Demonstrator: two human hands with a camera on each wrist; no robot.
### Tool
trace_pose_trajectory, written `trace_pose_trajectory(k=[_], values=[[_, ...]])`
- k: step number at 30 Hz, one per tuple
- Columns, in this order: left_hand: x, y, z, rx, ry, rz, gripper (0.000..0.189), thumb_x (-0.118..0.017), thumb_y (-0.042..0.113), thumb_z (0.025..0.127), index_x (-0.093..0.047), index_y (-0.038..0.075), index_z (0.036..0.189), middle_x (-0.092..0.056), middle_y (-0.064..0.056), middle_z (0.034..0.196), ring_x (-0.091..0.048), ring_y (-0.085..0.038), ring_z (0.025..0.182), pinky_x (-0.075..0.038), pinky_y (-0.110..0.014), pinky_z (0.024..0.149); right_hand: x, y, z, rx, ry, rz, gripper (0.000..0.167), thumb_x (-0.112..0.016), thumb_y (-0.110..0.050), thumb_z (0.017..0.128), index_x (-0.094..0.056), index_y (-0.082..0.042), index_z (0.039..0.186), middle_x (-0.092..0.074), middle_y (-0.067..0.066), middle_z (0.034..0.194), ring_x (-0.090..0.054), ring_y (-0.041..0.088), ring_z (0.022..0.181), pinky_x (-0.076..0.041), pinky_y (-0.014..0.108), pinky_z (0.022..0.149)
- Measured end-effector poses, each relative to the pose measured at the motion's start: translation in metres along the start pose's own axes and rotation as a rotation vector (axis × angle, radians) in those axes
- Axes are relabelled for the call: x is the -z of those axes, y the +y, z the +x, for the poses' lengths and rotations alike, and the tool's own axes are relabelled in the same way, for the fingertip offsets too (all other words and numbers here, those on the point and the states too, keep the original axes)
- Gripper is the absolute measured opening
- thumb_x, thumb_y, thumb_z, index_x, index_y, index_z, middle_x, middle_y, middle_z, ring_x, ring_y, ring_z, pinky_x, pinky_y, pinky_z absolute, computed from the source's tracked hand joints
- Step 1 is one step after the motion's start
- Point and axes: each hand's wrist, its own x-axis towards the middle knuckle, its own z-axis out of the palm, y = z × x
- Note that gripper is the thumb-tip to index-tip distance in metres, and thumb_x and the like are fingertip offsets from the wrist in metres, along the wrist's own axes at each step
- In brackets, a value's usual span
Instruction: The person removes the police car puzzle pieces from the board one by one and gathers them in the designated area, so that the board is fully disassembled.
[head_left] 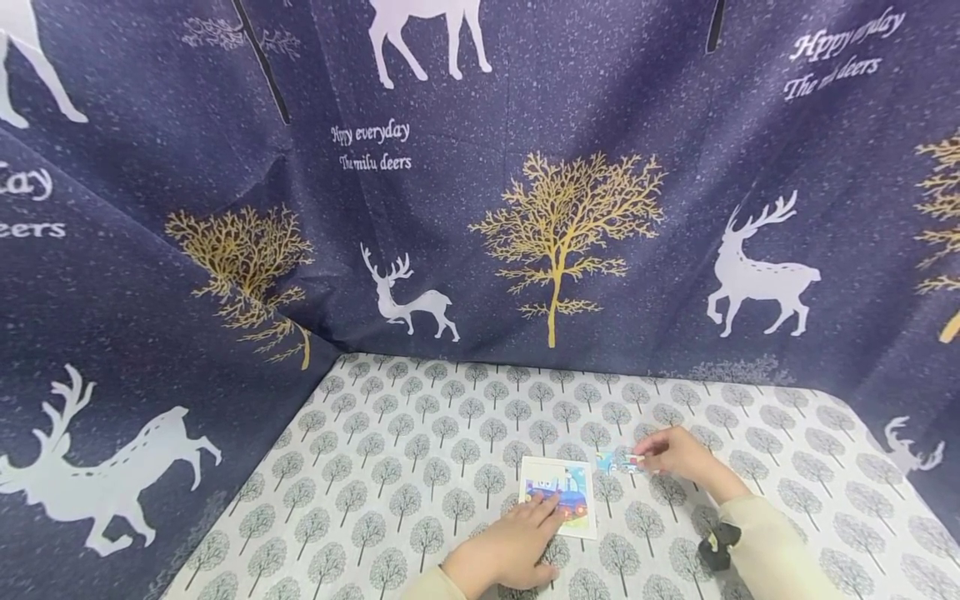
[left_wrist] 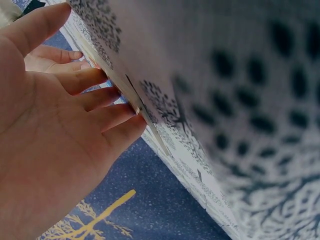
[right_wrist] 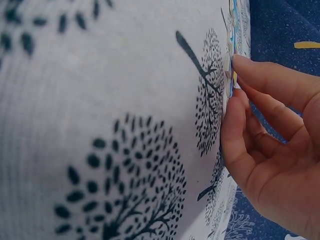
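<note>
A square picture puzzle point(head_left: 582, 487) with a white border and a blue cartoon vehicle lies on the patterned cloth. My left hand point(head_left: 506, 546) rests with extended fingers over its lower left part, hiding some of the picture. In the left wrist view, the fingertips of that hand point(left_wrist: 65, 130) touch the thin board's surface. Right of the board lie colourful loose puzzle pieces point(head_left: 617, 462), side by side. My right hand point(head_left: 678, 456) is at their right end. The right wrist view has its thumb and forefinger pinching the edge of a thin puzzle piece point(right_wrist: 231, 75) close over the cloth.
The table is covered by a white cloth point(head_left: 405, 500) printed with grey trees. Behind and to the left hangs a dark blue curtain point(head_left: 465, 208) with deer and golden trees. A small black object point(head_left: 718, 546) is on the right sleeve's cuff.
</note>
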Motion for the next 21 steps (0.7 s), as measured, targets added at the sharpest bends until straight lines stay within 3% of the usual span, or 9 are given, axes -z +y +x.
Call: trace_pose_trajectory(k=[7,21], values=[[-0.0004,-0.0009,0.0006,-0.001,-0.005,-0.009,0.072,-0.059,0.046,0.091,-0.034,0.013,0.150,-0.022,-0.004,0.159,-0.023,-0.024,0.144,-0.029,-0.036,0.114,-0.0007,-0.0010,-0.0012,0.009,0.004,0.012,0.019,-0.070,0.002,0.077,-0.069,0.009,0.095,-0.066,0.007,0.076,-0.057,0.016,0.061,-0.052,0.027,0.053],[-0.0008,-0.0013,0.0000,-0.008,0.007,0.004,0.071,-0.058,0.046,0.092,-0.034,0.012,0.150,-0.023,-0.004,0.158,-0.024,-0.024,0.144,-0.030,-0.036,0.114,-0.0018,-0.0014,0.0001,-0.038,0.066,-0.033,0.018,-0.071,-0.006,0.082,-0.071,0.002,0.099,-0.066,0.006,0.085,-0.060,0.017,0.072,-0.054,0.026,0.059]])
